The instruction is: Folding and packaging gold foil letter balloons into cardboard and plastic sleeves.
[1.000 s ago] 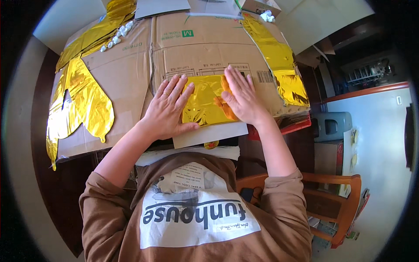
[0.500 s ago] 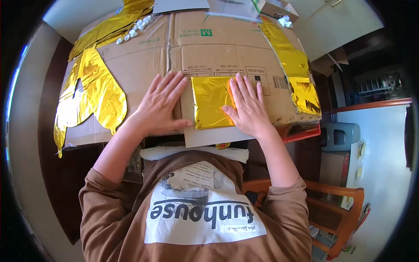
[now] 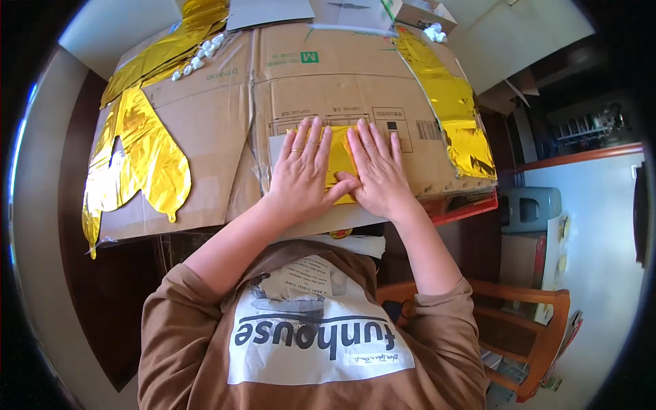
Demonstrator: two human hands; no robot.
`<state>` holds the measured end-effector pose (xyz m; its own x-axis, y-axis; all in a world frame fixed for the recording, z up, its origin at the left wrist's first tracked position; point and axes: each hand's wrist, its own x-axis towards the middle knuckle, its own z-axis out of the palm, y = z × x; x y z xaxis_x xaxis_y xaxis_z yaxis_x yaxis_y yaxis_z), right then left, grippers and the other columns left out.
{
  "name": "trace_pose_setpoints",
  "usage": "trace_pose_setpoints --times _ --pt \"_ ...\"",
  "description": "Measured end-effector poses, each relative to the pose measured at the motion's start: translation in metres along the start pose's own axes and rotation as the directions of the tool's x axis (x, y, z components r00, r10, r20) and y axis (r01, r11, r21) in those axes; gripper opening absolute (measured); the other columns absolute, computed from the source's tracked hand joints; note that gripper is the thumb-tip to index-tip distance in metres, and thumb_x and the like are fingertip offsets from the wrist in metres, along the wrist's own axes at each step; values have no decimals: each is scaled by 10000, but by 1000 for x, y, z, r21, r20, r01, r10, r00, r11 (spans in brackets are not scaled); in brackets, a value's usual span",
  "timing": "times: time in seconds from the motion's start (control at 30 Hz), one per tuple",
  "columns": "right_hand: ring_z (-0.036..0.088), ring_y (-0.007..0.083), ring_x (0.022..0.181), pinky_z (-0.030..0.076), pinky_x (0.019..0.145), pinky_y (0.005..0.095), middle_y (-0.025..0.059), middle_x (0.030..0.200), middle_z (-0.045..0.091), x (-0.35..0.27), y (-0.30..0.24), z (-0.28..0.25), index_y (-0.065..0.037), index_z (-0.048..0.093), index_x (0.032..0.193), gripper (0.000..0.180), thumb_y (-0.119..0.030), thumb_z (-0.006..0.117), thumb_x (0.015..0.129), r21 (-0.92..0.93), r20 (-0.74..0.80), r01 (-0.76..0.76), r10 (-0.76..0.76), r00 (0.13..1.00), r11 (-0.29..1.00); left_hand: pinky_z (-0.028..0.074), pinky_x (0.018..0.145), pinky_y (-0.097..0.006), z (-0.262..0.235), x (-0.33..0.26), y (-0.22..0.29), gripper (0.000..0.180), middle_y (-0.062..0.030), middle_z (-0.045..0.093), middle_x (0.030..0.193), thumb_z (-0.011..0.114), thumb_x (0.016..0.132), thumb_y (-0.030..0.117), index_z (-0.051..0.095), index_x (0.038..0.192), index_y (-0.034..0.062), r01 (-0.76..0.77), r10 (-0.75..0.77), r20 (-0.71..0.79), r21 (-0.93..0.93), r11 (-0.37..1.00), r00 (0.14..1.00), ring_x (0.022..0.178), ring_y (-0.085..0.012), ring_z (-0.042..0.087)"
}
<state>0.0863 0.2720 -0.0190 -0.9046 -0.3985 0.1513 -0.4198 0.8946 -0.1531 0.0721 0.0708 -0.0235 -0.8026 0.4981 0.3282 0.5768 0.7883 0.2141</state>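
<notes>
1. Head view, centre of frame: the left hand (image 3: 301, 174) lies flat, fingers spread, palm down on a small gold foil piece (image 3: 339, 158); a ring shows on one finger.
2. Head view, just right of centre: the right hand (image 3: 377, 171) lies flat beside it, fingers spread and pointing to the top of the frame; the two thumbs touch over the foil.
3. The gold foil piece sits between and under both hands; only a narrow strip shows, its visible long axis running top to bottom of the frame. Its full outline is hidden.
4. The foil rests on a flattened cardboard sheet (image 3: 225, 116) that covers the counter (image 3: 102, 287).
5. Left of frame: a large crumpled gold foil sheet (image 3: 140, 150) lies on the cardboard.
6. Upper right: a long gold foil strip (image 3: 451, 102) runs along the cardboard's right edge.
7. Lower right: a wooden chair (image 3: 540, 328).
</notes>
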Motion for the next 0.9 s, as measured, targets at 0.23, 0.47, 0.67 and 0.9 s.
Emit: trace_pose_setpoints --times 0.23,0.47,0.67,0.9 --pt "346 358 1458 256 1198 520 214 1585 334 -7 20 -7 -58 359 1525 662 -460 496 1018 336 -196 -5 75 978 942 122 1230 -519 -2 2 3 969 -290 279 1590 416 950 699 323 1503 -91 -1 0 58 28 1000 998 1515 -405 204" --pt "651 262 588 500 579 390 121 678 661 -84 0 -48 -31 690 847 294 -311 701 933 424 -84 -503 585 806 753 104 1237 -503 -2 -1 4 966 -282 245 1608 402 955 694 302 1517 -85 28 -32 90 44 999 995 1530 -392 163" --pt "651 114 591 491 503 223 55 761 689 -99 -8 -6 -12 681 971 282 -294 678 965 880 451 -447 577 680 -161 98 1239 -498 -4 2 6 998 -275 245 1610 346 945 738 302 1528 -71 39 -45 127 47 998 991 1528 -389 170" --pt "645 121 551 467 441 216 70 780 703 -109 27 -22 -22 689 991 245 -259 697 932 895 428 -375 696 577 -240 111 1236 -497 -12 6 5 991 -270 261 1606 355 943 734 306 1530 -63 58 -60 184 15 998 981 1525 -388 181"
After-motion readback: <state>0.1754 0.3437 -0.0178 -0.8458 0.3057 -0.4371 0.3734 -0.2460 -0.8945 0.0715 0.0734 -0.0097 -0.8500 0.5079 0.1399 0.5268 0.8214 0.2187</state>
